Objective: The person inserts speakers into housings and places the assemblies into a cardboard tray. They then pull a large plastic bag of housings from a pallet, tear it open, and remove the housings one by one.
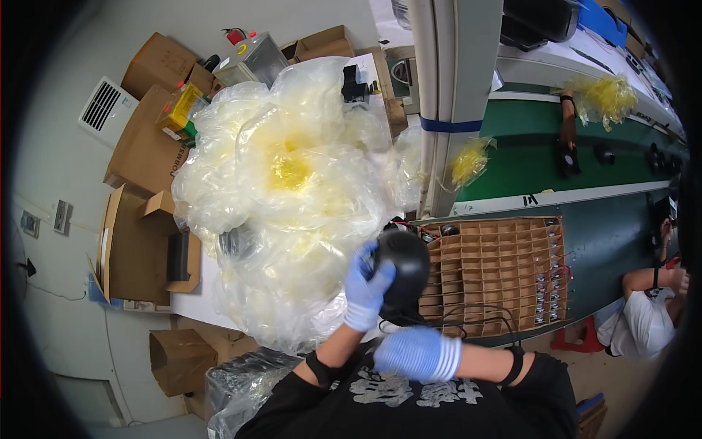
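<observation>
My left hand [368, 289], in a blue-striped glove, grips the left side of a smooth black rounded housing [404, 269], its fingers bent over the edge. The housing is upright in front of my chest, between the plastic bags and the divided tray. Below it is my right hand [417, 354], gloved the same way, with its back upward and its fingers curled in. Whatever those fingers hold is hidden beneath the hand. Black cables [479, 307] loop from near the housing across the front of the cardboard divider tray [486, 274].
Clear plastic bags with yellowish contents [289, 172] heap over the white table at left. Small metal parts with wires [552, 296] fill the tray's right cells. A pillar [450, 95] rises behind it. Beyond runs a green conveyor [512, 172]; a co-worker [647, 314] sits far right.
</observation>
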Motion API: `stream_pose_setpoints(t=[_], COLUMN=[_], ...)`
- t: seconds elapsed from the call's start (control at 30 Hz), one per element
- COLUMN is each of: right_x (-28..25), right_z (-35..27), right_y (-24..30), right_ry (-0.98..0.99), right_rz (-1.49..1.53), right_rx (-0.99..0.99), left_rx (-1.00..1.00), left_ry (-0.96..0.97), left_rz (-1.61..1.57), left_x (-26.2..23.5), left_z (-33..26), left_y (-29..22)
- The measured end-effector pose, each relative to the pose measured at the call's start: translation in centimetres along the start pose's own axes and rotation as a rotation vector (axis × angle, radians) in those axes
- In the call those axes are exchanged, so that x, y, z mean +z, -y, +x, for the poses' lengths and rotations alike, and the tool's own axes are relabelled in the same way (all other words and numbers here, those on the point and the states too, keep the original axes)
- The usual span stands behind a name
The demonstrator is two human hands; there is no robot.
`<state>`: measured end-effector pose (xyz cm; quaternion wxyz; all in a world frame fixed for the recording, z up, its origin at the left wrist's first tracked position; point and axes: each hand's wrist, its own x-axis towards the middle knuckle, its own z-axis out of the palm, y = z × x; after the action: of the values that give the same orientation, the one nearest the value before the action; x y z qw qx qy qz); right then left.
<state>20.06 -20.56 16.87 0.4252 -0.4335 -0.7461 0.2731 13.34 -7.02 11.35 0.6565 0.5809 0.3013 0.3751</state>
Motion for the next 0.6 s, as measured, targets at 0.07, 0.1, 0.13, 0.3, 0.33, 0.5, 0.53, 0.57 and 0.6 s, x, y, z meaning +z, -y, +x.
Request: stream_pose_setpoints(t=[0.07, 0.1, 0.13, 0.3, 0.33, 0.5, 0.53, 0.57, 0.6], right_x=[0.0, -1.1, -2.6, -11.7, -13.0, -14.9, -15.0, -15.1, -15.2], right_z=[0.2, 0.0, -0.8, 0.2, -0.1, -1.0, -0.8, -0.7, -0.6], right_y=[1.8, 1.2, 0.2, -4.7, -6.6, -15.5, -16.4, -16.9, -17.1], right_ry=[0.060, 0.066, -0.035, -1.107, -1.171, -1.252, -1.288, -1.272, -1.282], right_rz=[0.079, 0.077, 0.018, 0.418, 0.526, 0.268, 0.146, 0.151, 0.105], right_rx=[-0.133, -0.133, -0.086, 0.352, 0.343, 0.361, 0.383, 0.375, 0.364], left_rx=[-0.174, -0.234, -0.205, -0.237, -0.275, -0.324, -0.323, -0.312, -0.300], left_ry=[-0.142, -0.212, -0.226, -0.154, -0.128, -0.064, -0.085, -0.099, -0.099], left_rz=[-0.157, -0.249, -0.321, -0.347, -0.383, -0.371, -0.325, -0.330, -0.332], left_x=[0.1, -0.6, -1.6, -3.3, -3.3, -1.5, -1.8, -1.9, -1.9], left_z=[3.0, 4.3, 4.9, 4.2, 4.1, 3.3, 3.3, 3.2, 3.1], left_y=[-0.4, 0.2, 0.8, 1.2, 1.4, 1.1, 1.3, 1.3, 1.2])
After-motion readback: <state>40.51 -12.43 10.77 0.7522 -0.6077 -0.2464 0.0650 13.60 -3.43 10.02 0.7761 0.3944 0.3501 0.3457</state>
